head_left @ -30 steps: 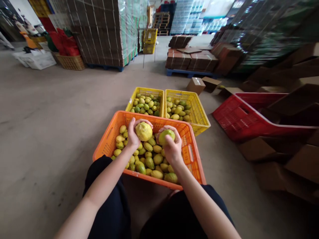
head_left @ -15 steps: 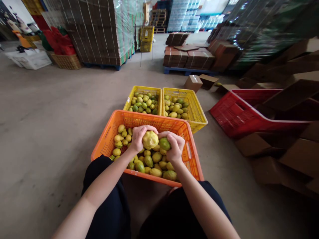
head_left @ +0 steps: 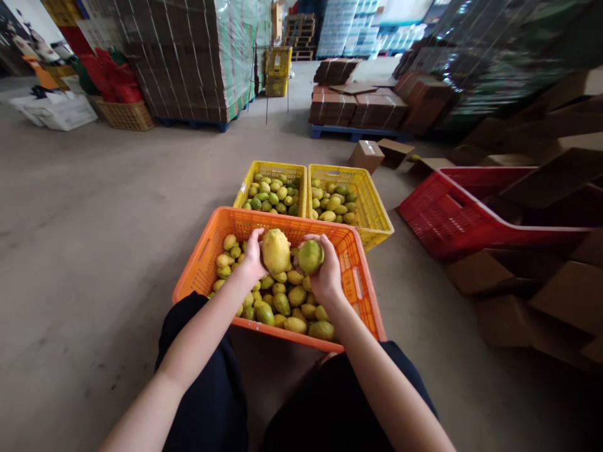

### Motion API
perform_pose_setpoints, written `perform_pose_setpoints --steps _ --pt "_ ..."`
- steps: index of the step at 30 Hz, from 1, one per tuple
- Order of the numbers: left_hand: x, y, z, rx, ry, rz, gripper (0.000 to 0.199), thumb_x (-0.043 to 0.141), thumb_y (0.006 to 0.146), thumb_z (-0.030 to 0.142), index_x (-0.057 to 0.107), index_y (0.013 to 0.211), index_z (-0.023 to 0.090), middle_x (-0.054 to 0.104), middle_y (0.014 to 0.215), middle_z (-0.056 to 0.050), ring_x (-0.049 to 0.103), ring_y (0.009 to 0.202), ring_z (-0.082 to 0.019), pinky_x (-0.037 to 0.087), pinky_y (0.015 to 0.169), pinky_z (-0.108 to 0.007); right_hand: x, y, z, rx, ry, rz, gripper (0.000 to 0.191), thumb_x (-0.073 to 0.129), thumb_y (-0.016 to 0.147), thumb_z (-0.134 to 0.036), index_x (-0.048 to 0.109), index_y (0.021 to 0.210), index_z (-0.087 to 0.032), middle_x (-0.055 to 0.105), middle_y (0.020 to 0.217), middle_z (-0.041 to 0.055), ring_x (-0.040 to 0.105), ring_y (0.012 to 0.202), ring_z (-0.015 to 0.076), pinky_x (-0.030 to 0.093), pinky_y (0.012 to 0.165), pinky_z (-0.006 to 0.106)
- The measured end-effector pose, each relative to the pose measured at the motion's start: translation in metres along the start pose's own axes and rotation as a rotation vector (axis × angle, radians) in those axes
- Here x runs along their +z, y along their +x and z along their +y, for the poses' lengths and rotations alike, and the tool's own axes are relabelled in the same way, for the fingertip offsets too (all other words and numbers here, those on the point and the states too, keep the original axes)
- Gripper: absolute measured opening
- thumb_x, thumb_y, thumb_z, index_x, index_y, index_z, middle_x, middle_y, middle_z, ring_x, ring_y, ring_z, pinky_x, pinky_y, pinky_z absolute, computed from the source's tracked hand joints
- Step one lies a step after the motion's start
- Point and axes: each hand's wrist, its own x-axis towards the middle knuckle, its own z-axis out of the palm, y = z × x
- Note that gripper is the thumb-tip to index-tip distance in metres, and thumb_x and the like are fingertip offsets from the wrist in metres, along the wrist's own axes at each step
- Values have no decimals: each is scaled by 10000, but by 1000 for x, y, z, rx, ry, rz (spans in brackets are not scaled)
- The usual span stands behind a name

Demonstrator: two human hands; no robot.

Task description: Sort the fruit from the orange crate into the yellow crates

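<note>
A large, bumpy yellow lemon (head_left: pixel 276 251) rests in my left hand (head_left: pixel 254 256), the fingers curled under and behind it. Beside it, my right hand (head_left: pixel 329 271) grips a smaller, rounder green lemon (head_left: pixel 310 257). The two fruits are a little apart, above an orange plastic crate (head_left: pixel 287 218). Inside that crate lie many yellow and greenish lemons (head_left: pixel 296 296), some hidden behind my hands and forearms. The crate stands in front of my knees.
Two yellow crates (head_left: pixel 372 204) with lemons stand just beyond the orange one. To the right are a red crate (head_left: pixel 438 216) and open cardboard boxes (head_left: pixel 480 273). Farther back are flattened cartons on a blue pallet (head_left: pixel 353 133) and a wrapped stack (head_left: pixel 179 63).
Both hands have turned from gripping the lemons from above to cradling them from below. The lemons have rotated, showing other sides, and are slightly higher.
</note>
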Motion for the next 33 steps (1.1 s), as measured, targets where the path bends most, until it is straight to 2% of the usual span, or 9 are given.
perform_pose_setpoints --steps 1,3,7,11,20,25,27,30,33 --pt "-1 2 2 -96 -62 35 480 330 886 492 664 876 148 687 748 -108 677 770 -256 553 679 -380 1 2 0 107 94 5 309 591 767 -522 593 773 -214 632 637 -15 600 525 150 375 388 219" --pt "-4 3 4 -176 -136 87 464 349 890 512 636 948 152 679 755 -101 675 736 -246 562 616 -367 1 5 -1 268 223 25 234 657 731 -419 561 762 -208 618 604 -14 578 472 141 326 332 198" --pt "-4 2 4 -170 -200 100 419 406 904 460 616 1012 114 667 742 -100 663 656 -206 549 507 -279 -1 7 0 453 314 80 159 602 813 -341 529 767 -207 616 572 -8 529 404 124 358 316 193" --pt "-4 -1 7 -214 -302 60 487 410 905 454 613 1093 54 671 743 -120 661 626 -197 528 448 -239 -3 10 3 578 334 52 260 448 927 -359 568 798 -168 647 586 46 558 434 131 388 332 187" --pt "-6 -10 15 -252 -404 83 487 450 868 422 595 1153 55 679 806 -128 669 645 -202 538 467 -247 -6 19 17 640 222 55 277 369 959 -309 575 846 -161 624 579 33 584 487 132 426 379 178" --pt "-15 -10 18 -83 -363 166 424 422 868 417 611 1086 107 673 819 -121 687 701 -247 551 489 -309 -9 26 41 653 -64 28 249 331 963 -319 516 846 -200 579 566 -2 583 483 146 484 453 232" --pt "-21 -12 23 -61 -370 174 414 425 859 413 611 1077 114 671 814 -117 686 698 -255 550 489 -327 -9 25 56 651 -126 8 234 335 952 -291 489 798 -205 550 548 -15 569 462 142 499 479 248" --pt "-31 -20 35 -92 -436 122 403 432 848 373 607 1083 97 673 816 -122 681 684 -238 539 472 -298 -9 12 82 583 -245 -66 236 367 920 -274 456 710 -215 524 525 -21 561 453 145 510 492 277" --pt "-40 -29 48 -72 -465 132 420 412 857 368 604 1093 79 667 800 -125 675 663 -228 545 470 -292 -8 -5 103 386 -373 -169 291 474 875 -364 440 619 -231 480 479 -24 553 437 169 481 438 294"
